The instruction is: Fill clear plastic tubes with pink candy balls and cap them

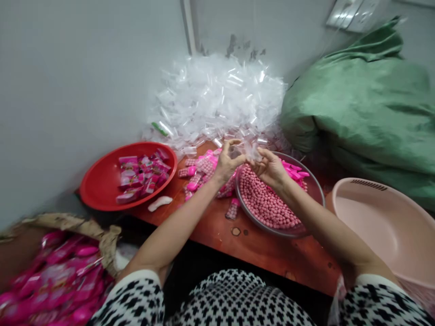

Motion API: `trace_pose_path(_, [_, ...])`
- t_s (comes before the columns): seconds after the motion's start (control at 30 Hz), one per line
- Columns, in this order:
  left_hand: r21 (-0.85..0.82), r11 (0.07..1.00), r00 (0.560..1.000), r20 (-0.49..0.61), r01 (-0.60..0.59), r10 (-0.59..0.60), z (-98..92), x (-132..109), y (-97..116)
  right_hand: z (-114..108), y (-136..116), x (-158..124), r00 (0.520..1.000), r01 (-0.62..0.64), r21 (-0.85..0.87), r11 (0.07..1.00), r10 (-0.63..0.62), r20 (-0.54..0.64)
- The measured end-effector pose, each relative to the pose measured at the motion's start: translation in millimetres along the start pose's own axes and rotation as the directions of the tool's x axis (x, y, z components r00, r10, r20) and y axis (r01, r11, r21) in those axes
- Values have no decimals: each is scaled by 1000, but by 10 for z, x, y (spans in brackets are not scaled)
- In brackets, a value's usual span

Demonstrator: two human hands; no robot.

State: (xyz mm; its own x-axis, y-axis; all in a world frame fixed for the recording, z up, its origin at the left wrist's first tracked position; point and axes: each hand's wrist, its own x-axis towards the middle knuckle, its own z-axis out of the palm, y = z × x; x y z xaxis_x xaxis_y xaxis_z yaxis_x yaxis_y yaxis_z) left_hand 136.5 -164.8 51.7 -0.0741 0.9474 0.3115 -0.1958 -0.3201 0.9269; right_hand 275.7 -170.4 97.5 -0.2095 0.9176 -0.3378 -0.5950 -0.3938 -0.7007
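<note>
My left hand [227,161] and my right hand [270,168] meet above a metal bowl [314,188] full of small pink round candies [268,201]. Both pinch a small clear plastic tube [250,151] between them; the fingers are closed round it. Behind the hands rises a big heap of clear empty tubes [217,102]. Several filled tubes with pink caps [199,174] lie on the reddish-brown table [244,249] just left of the bowl. Loose pink caps [295,170] rest at the bowl's far rim.
A red bowl [102,185] with pink wrapped packets stands at the left. A pale pink basin [390,226] sits at the right, a green sack [367,108] behind it. A sack of pink packets [57,280] is at lower left. Grey walls close the corner.
</note>
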Motion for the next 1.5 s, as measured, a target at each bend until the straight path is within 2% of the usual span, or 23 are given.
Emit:
trace_pose_path(0.1, [305,945,993,66,-117,101,1,-239,73,-153,-2,-138,1000,-4,-19,1000,4,-19])
trace_pose_path(0.17, [464,834,954,152,-300,258,-16,-367,96,-247,8,-208,999,-39,-42,998,37,-33])
trace_pose_path(0.2, [505,757,910,226,-415,348,-27,-409,97,-280,20,-241,998,-52,-56,997,50,-41])
trace_pose_path(0.27, [507,593,780,385,-625,493,-52,-444,85,-314,57,-303,998,-63,-82,995,60,-32])
trace_pose_path(0.3, [487,532,721,448,-693,529,-63,-441,77,-318,80,-332,998,-63,-95,993,62,-15])
trace_pose_path(0.33, [465,495,679,495,-734,542,-73,-429,71,-315,104,-359,998,-63,-110,992,64,6])
trace_pose_path(0.37, [448,480,656,524,-755,543,-79,-411,69,-310,129,-383,997,-68,-124,990,72,26])
trace_pose_path(0.43, [416,488,639,547,-768,540,-88,-380,76,-300,178,-425,993,-97,-144,985,105,53])
trace_pose_path(0.53, [354,550,650,504,-756,568,-99,-382,87,-306,240,-487,982,-159,-152,976,172,80])
trace_pose_path(0.6, [289,621,682,392,-729,618,-101,-422,67,-331,252,-538,984,-122,-188,975,144,107])
trace_pose_path(0.67, [208,743,771,196,-636,605,-83,-477,25,-374,219,-600,991,52,-260,964,-17,136])
trace_pose_path(0.73, [95,874,880,46,-476,473,-32,-526,-28,-434,141,-665,946,304,-383,872,-230,228])
trace_pose_path(0.8, [-30,953,951,55,-302,303,48,-554,-76,-499,43,-714,856,507,-534,677,-320,407])
trace_pose_path(0.83, [-82,967,964,103,-239,247,94,-558,-95,-531,0,-729,811,576,-587,569,-311,495])
trace_pose_path(0.87, [-122,974,965,154,-192,210,141,-558,-107,-562,-32,-736,775,625,-614,482,-286,564])
trace_pose_path(0.9, [-152,975,962,195,-161,190,185,-556,-114,-593,-50,-736,749,655,-619,433,-266,606])
trace_pose_path(0.97, [-184,974,952,248,-134,178,260,-558,-109,-653,-42,-722,733,670,-591,449,-273,624])
trace_pose_path(1.07, [-221,969,936,307,-105,172,336,-605,-75,-733,32,-701,776,614,-543,573,-312,547])
trace_pose_path(1.13, [-263,961,924,343,-80,171,383,-668,-48,-763,75,-709,814,565,-540,624,-313,489])
trace_pose_path(1.2, [-294,954,910,374,-65,177,439,-737,-25,-767,88,-741,837,517,-552,654,-253,485])
trace_pose_path(1.27, [-264,962,897,404,-73,179,498,-791,-11,-751,76,-792,835,491,-576,654,-166,524])
trace_pose_path(1.37, [-83,985,898,405,-153,174,570,-810,-30,-713,53,-885,830,502,-658,561,-99,549])
trace_pose_path(1.5, [166,945,913,349,-283,212,581,-720,-172,-656,75,-991,824,563,-765,312,-136,551])
